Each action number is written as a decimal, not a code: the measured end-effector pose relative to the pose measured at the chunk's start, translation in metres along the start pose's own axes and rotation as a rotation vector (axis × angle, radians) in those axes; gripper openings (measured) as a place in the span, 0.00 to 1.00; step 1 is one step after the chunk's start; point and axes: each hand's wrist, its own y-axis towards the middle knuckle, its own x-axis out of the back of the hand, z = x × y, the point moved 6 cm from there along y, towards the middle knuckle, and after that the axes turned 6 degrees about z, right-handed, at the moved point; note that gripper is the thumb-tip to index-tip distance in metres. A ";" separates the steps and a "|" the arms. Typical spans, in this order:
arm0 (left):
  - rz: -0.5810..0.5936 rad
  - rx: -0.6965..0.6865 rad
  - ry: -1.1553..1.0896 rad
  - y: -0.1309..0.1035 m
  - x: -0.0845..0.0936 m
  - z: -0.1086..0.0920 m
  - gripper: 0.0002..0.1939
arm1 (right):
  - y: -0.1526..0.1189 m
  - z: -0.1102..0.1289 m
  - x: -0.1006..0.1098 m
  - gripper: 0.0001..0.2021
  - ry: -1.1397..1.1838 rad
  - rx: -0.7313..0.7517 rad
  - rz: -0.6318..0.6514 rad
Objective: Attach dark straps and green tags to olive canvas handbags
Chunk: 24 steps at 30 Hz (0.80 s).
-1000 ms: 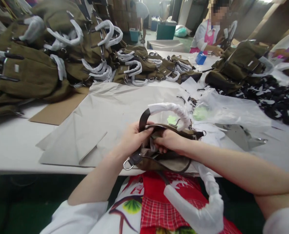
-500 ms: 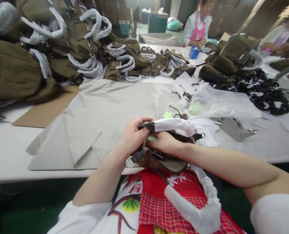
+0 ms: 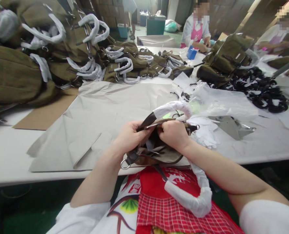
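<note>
Handbag (image 3: 159,158), mouth open, sat at the near edge of the desk (image 3: 3,165), one white-wrapped handle (image 3: 190,200) drooping over the worker's red apron (image 3: 156,208). The left hand (image 3: 128,138) had its fingers clamped on the zippered rim beside the other handle (image 3: 173,107); the right hand (image 3: 175,135) was curled at the far rim, its fingertips hidden, so whether they pinched anything could not be told. Work inside the bag looked to be the step in hand, and the next move seemed to call for a steady left hand to hold the mouth spread while the right worked within. Beyond lay a grey sheet (image 3: 98,117), clear plastic (image 3: 225,100), heaped olive bags (image 3: 15,74) and, farther off, a co-worker in pink (image 3: 196,32).
</note>
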 end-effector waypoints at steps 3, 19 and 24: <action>-0.055 -0.016 0.005 0.000 0.007 0.000 0.12 | -0.006 0.005 0.004 0.12 0.064 0.030 -0.047; -0.156 -0.054 0.150 0.010 0.025 -0.007 0.15 | -0.008 0.047 -0.014 0.15 -0.071 0.537 0.092; -0.329 -0.100 0.552 0.009 0.038 -0.023 0.18 | 0.005 0.052 -0.014 0.12 -0.089 0.496 0.223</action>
